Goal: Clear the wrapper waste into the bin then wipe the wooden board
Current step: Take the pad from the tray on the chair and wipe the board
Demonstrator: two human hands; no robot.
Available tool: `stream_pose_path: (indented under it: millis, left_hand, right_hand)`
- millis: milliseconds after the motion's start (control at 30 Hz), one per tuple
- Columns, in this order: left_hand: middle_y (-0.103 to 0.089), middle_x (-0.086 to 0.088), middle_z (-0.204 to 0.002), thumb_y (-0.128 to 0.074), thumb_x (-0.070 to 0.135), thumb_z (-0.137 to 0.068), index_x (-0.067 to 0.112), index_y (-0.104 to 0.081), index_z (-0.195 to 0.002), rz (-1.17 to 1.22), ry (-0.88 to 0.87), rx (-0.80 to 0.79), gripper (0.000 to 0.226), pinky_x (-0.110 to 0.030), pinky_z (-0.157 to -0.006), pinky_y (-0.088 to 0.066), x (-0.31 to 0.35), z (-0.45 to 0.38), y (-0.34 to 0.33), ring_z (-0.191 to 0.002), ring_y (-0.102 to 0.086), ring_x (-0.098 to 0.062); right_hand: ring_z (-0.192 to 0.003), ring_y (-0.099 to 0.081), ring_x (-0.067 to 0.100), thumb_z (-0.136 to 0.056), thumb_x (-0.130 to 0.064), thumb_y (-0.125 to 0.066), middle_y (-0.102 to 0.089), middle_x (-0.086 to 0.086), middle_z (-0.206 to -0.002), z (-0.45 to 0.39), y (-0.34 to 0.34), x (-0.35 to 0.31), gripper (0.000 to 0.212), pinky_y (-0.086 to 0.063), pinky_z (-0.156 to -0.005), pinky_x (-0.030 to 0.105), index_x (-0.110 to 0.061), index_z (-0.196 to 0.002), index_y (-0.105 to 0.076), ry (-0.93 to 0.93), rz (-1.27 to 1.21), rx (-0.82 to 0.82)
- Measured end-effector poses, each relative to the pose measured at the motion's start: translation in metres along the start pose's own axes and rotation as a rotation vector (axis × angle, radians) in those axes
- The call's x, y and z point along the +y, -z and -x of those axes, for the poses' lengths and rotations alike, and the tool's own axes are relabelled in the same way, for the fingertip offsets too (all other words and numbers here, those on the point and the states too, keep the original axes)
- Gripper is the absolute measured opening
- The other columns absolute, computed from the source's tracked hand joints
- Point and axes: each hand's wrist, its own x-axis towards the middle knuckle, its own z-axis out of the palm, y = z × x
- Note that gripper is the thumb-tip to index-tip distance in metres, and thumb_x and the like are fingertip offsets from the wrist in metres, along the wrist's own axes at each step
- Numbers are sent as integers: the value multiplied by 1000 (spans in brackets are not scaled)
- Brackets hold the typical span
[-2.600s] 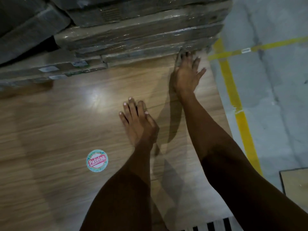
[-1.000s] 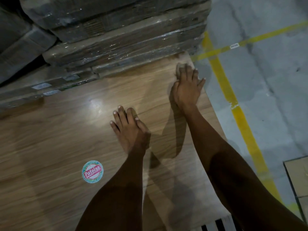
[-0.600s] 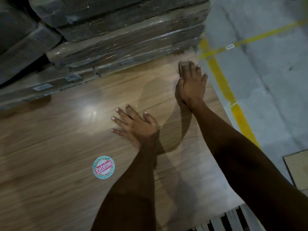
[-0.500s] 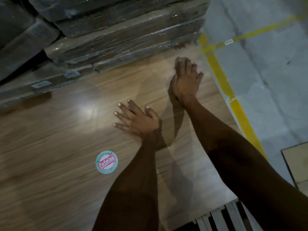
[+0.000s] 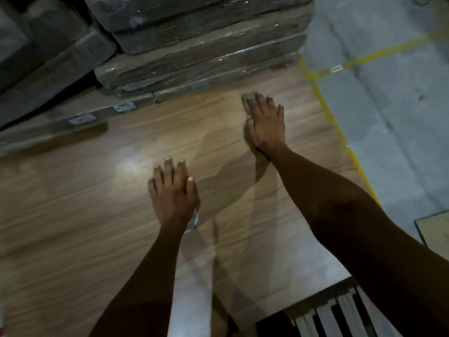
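Observation:
The wooden board lies flat and fills most of the view. My right hand is stretched out near its far right corner. Its straight fingers press a small greyish cloth onto the wood, and only the cloth's far edge shows past the fingertips. My left hand lies flat on the middle of the board with its fingers together and straight. A round sticker peeks out from under the left wrist, mostly hidden. No bin or wrapper is in view.
Plastic-wrapped flat cartons are stacked against the board's far edge. Grey concrete floor with yellow tape lines runs along the right. A slatted pallet shows at the near right, and another board's corner at the right edge.
My left hand has drawn its fingers together and now covers most of the round sticker. My right hand stays pressed on the cloth near the far right corner, shifting slightly.

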Motion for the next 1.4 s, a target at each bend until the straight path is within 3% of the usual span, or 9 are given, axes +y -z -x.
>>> stream_pose_path:
  millis: [167,367,433,600,767,867,1100,1300,1400]
  left_hand:
    - [-21,-7,-168,-39,48,-102,30,-31,-157,10,118,-26,58,-57,-122,-18,-20,17,5,-154,-17,-35]
    - [-28,-10,-165,-41,47,-101,25,-39,-154,10,105,17,58,-58,-120,-22,-18,17,5,-152,-22,-37]
    - [-28,-9,-166,-41,47,-101,25,-39,-154,21,117,21,57,-57,-121,-21,-19,16,6,-153,-22,-36]
    - [-28,-10,-166,-43,45,-100,24,-41,-154,16,120,28,58,-57,-122,-18,-16,16,2,-153,-22,-37]
    - [-32,-10,-164,-47,38,-100,22,-46,-150,61,105,88,53,-57,-121,-21,-18,18,-2,-152,-25,-37]
    - [-34,-10,-164,-48,38,-98,22,-48,-150,82,108,103,54,-57,-121,-21,-17,17,-3,-152,-26,-36]
    - [-31,-7,-165,-47,41,-99,25,-44,-152,96,134,81,55,-56,-123,-17,-16,17,-1,-153,-23,-35]
    - [-37,-5,-162,-52,39,-96,19,-54,-145,193,160,77,52,-53,-124,-17,-19,17,-2,-153,-26,-31]
    - [-38,-3,-162,-56,38,-94,18,-56,-143,222,147,96,52,-52,-124,-18,-21,17,-1,-154,-26,-28]
  right_hand:
    - [-155,-18,36,-100,-36,-40,-21,8,-169,1,-4,-46,63,-13,-122,62,-21,-160,-26,-393,-111,32]
    - [-156,-16,35,-100,-37,-31,-18,6,-171,21,-15,-91,63,-15,-123,64,-23,-161,-26,129,-16,-94]
    - [-157,-15,35,-99,-38,-28,-17,5,-171,15,-12,-76,64,-13,-124,61,-24,-162,-24,103,-27,-95]
    - [-157,-12,36,-104,-36,-35,-14,8,-171,5,-9,-89,63,-10,-123,63,-21,-163,-16,-275,-100,-32]
    - [-154,-21,37,-95,-40,-29,-19,7,-170,43,-31,-153,67,-17,-119,65,-22,-160,-27,98,-3,-76]
    - [-154,-22,36,-98,-40,-30,-21,5,-170,46,-30,-146,64,-18,-121,63,-23,-159,-29,185,-31,-78]
    - [-156,-14,36,-97,-38,-36,-17,6,-171,32,-35,-162,65,-8,-122,64,-25,-160,-26,-164,-89,-12]
    - [-155,-20,34,-97,-39,-32,-23,5,-169,43,-35,-186,65,-18,-122,63,-24,-160,-28,342,-3,-97]
    - [-155,-22,34,-97,-38,-32,-24,5,-169,28,-27,-155,64,-21,-121,62,-24,-159,-28,281,1,-64]
